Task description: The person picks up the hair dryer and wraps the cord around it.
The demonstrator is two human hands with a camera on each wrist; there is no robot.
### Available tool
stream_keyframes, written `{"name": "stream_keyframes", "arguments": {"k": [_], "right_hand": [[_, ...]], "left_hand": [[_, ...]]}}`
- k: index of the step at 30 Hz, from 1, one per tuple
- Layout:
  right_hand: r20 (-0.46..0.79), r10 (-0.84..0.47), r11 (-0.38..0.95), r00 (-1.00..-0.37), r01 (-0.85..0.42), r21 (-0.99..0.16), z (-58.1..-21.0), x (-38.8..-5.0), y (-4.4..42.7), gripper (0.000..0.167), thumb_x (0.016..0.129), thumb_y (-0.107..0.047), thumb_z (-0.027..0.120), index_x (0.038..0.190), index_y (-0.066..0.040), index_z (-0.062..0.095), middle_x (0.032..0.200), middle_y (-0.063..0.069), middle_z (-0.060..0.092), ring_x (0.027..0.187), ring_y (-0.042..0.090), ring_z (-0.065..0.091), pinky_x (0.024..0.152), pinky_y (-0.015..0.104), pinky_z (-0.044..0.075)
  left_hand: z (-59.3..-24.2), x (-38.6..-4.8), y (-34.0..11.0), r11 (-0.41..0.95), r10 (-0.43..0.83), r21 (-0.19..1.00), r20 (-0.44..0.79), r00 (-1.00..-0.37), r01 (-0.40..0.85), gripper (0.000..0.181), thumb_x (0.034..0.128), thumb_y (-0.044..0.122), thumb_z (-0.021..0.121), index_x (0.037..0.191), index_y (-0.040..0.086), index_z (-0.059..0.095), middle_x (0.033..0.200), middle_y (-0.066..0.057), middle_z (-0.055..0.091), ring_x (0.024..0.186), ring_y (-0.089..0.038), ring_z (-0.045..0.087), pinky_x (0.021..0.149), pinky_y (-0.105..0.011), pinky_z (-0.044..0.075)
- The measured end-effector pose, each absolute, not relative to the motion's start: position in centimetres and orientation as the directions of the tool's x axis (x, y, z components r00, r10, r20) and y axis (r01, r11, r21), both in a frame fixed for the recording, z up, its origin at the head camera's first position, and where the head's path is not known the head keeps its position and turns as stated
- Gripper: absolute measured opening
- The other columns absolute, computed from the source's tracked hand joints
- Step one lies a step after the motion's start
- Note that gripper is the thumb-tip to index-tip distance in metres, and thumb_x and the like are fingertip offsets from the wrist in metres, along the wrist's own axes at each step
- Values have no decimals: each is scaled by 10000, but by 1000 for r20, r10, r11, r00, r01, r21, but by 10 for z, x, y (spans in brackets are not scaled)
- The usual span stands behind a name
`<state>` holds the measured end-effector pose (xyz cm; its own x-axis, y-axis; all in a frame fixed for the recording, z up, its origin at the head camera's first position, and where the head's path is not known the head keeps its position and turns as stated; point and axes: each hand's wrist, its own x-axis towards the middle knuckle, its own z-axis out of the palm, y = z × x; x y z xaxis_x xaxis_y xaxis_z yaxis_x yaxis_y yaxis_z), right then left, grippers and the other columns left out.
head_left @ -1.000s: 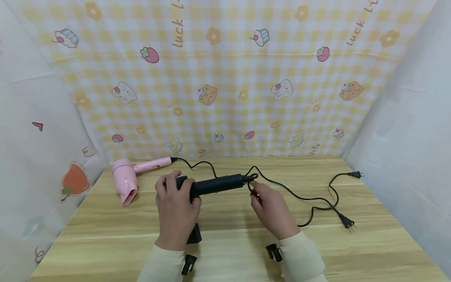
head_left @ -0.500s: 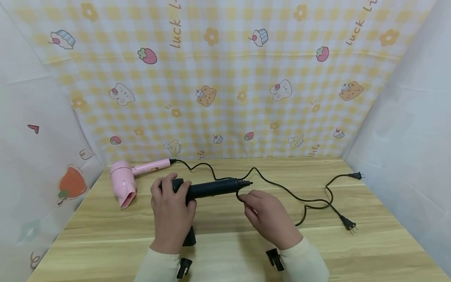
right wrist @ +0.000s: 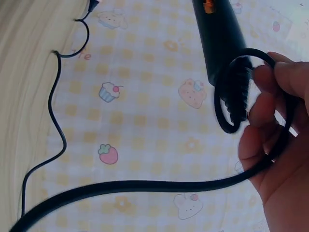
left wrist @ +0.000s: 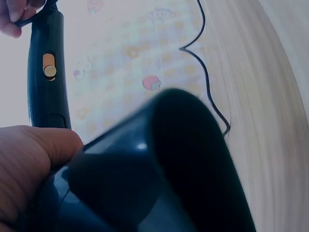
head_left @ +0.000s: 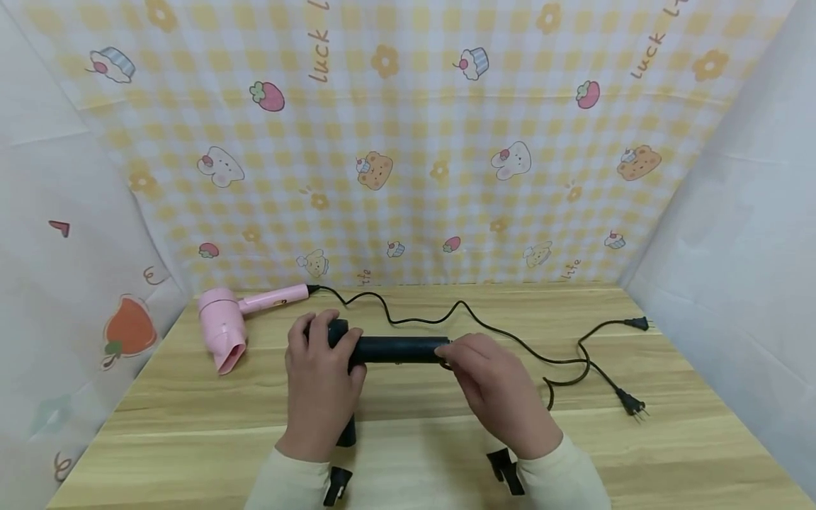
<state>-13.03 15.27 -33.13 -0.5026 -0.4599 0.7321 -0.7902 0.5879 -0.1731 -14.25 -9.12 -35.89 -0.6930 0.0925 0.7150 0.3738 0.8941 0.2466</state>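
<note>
We saw the black hair dryer (head_left: 400, 350) over the table (head_left: 159, 404), its handle (left wrist: 47, 99) reaching toward the right hand (head_left: 503, 389). The left hand (head_left: 321, 386) had its fingers curled round the body; the right seemed to pinch the looped cord (right wrist: 159, 186), though its fingers partly hid the contact. We judged the shell hard, slick and moderately heavy, best gripped round the body, and the cord springy, best pinched near its ribbed sleeve (right wrist: 238, 94).

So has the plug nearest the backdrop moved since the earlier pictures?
Yes. In the head view, the far plug has shifted slightly left and a little nearer the camera, judged against the cupcake printed on the backdrop.
</note>
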Motion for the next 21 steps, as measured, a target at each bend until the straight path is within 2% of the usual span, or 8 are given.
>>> {"name": "stream_keyframes", "arguments": {"k": [3,8,16,21], "right_hand": [[757,-430,587,-492,-790,-180,-329,-130,155,357,800,134,722,1087,-77,696,985,-10,672,855,132,632,735,299,544],[774,-373,610,-511,-764,-210,-326,-130,160,364,805,98,746,1116,-80,684,1019,6,640,764,95,572,668,220,493],[740,-275,702,-613,-654,-281,-323,-126,173,319,800,-28,800,1095,-99,699,994,-43,644,716,49,495,584,227,487],[712,-238,731,-661,-605,-317,-322,-126,176,255,799,-77,811,1032,-87,709,915,-41,650,734,66,531,528,183,463]], "left_hand": [[-359,-142,-88,886,117,233,724,-680,400,367,646,31,865,999,72,771,1290,-205,506,1235,-474,361,833,-647,429],[-360,-144,-86,874,147,215,739,-658,437,346,646,36,849,979,86,772,1280,-206,517,1253,-474,367,853,-642,431],[-360,-144,-85,847,165,230,742,-649,479,297,659,41,815,946,88,760,1277,-211,527,1260,-463,383,875,-643,432],[-360,-144,-84,842,180,223,743,-645,491,273,665,53,810,929,95,755,1246,-200,542,1222,-449,404,861,-619,443]]}}
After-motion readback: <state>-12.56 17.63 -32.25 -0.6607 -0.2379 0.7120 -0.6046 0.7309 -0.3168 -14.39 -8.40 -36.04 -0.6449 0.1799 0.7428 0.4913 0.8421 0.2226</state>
